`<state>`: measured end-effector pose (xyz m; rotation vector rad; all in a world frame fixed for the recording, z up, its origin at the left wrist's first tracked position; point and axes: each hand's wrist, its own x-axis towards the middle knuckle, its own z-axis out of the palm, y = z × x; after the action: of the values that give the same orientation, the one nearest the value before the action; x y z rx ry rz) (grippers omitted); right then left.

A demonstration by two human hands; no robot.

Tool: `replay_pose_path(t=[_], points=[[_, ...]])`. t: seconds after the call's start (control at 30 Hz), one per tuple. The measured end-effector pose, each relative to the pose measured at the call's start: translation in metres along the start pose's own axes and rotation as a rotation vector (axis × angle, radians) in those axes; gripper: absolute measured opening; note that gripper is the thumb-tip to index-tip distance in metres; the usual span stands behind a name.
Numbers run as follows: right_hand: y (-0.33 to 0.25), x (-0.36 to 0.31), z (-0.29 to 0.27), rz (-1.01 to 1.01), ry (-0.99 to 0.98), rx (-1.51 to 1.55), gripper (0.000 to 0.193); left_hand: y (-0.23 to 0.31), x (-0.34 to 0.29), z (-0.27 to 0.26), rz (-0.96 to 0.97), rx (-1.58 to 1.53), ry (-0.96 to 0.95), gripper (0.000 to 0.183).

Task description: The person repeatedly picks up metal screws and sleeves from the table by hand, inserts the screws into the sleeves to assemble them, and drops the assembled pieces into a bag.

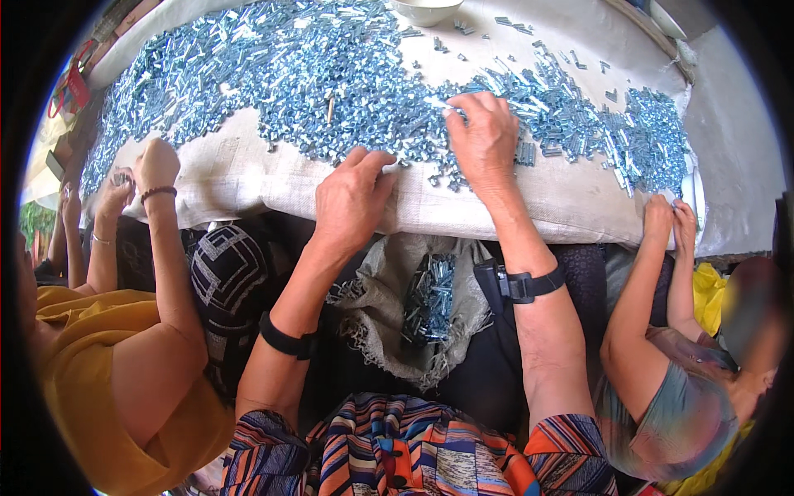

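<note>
A wide spread of small silver-blue metal pieces [331, 74], short rings and longer tubes, covers the pale cloth in front of me. My left hand [351, 198] rests at the near edge of the spread, thumb and fingers drawn together. Something whitish shows at its fingertips, too small to name. Farther forward and to the right, my right hand [484, 136] reaches in among the pieces with bent fingers. A bright metal tube [436, 102] shows at its thumb and index finger, apparently pinched there. In my lap, a frayed woven sack [368, 326] holds many metal tubes [430, 298].
Beige cloth [273, 186] drapes over the table's near edge. A white bowl [426, 11] stands at the far side. A co-worker in mustard [124, 397] sits close on my left; another co-worker's hands [668, 213] work at the right end, by a separate heap [657, 132].
</note>
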<state>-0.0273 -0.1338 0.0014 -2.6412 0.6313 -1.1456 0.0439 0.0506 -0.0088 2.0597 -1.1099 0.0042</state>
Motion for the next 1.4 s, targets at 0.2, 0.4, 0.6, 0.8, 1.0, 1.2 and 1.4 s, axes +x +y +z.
replay_pose_path(t=[0.2,0.4,0.6,0.8,1.0,1.2,1.4], points=[[-0.010,-0.016,-0.034,0.134,0.065,0.320,0.011,0.008,0.007,0.009,-0.017,0.151,0.006,0.020],[-0.021,-0.058,-0.067,0.699,-0.108,1.154,0.009,0.008,0.009,0.016,0.007,0.179,0.041,0.019],[-0.026,-0.086,-0.075,0.845,-0.175,1.484,0.008,0.010,0.003,0.001,-0.161,-0.545,-0.106,0.010],[-0.040,-0.098,-0.077,0.798,-0.273,1.459,0.011,0.038,-0.020,-0.013,-0.384,-1.083,-0.337,0.011],[-0.054,-0.105,-0.085,0.816,-0.325,1.414,0.009,0.038,-0.037,-0.016,-0.375,-1.267,-0.359,0.009],[-0.065,-0.114,-0.096,0.749,-0.464,1.325,0.003,0.037,-0.052,-0.024,-0.442,-1.283,-0.387,0.007],[-0.079,-0.120,-0.109,0.513,-0.630,0.946,0.036,0.044,-0.059,-0.020,-0.407,-1.316,-0.399,0.006]])
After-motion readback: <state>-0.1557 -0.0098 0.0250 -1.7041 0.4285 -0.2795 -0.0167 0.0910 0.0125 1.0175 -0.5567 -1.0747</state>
